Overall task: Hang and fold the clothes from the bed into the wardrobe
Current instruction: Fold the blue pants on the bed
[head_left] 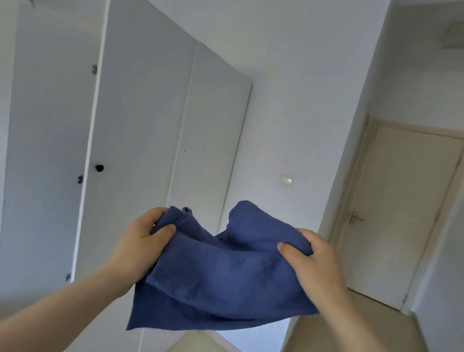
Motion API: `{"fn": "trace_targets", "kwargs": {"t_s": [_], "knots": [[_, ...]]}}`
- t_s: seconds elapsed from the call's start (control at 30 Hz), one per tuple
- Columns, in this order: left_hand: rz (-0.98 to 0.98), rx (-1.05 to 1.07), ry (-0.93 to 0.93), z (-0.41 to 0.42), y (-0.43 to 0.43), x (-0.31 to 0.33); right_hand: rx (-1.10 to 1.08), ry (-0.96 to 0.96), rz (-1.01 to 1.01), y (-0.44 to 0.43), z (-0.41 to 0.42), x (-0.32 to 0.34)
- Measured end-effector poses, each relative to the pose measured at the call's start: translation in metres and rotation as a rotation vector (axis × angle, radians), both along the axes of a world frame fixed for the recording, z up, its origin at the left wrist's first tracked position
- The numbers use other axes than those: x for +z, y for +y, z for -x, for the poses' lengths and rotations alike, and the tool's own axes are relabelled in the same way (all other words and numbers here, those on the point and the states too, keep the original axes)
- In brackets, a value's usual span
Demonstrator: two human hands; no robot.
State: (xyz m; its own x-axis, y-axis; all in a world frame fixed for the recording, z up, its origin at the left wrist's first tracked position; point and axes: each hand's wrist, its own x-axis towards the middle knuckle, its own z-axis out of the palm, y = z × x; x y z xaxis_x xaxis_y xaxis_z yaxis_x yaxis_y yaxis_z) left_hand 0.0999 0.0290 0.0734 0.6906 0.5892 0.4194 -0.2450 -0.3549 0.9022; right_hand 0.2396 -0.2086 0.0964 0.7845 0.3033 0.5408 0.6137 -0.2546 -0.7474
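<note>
Both hands, left hand (139,240) and right hand (315,263), grip a folded blue cloth (220,274) in curled fingers before the white wardrobe (142,105).

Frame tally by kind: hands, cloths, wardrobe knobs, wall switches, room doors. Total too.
Hands: 2, left hand and right hand, both gripping the cloth
Blue cloth: 1
Black wardrobe knob: 1
Wall switch: 1
Beige room door: 1
Total: 6
</note>
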Motion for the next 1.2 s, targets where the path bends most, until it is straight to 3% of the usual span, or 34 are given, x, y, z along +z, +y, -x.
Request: {"fn": "trace_targets", "kwargs": {"t_s": [0.87,1.2], "knots": [[-0.050,0.722,0.037,-0.038,0.310,0.002,0.685,-0.073,-0.027,0.451,-0.148,0.010],[0.001,1.053,0.020,0.006,0.389,-0.002,1.002,-0.026,-0.062,0.612,-0.115,0.005]]}}
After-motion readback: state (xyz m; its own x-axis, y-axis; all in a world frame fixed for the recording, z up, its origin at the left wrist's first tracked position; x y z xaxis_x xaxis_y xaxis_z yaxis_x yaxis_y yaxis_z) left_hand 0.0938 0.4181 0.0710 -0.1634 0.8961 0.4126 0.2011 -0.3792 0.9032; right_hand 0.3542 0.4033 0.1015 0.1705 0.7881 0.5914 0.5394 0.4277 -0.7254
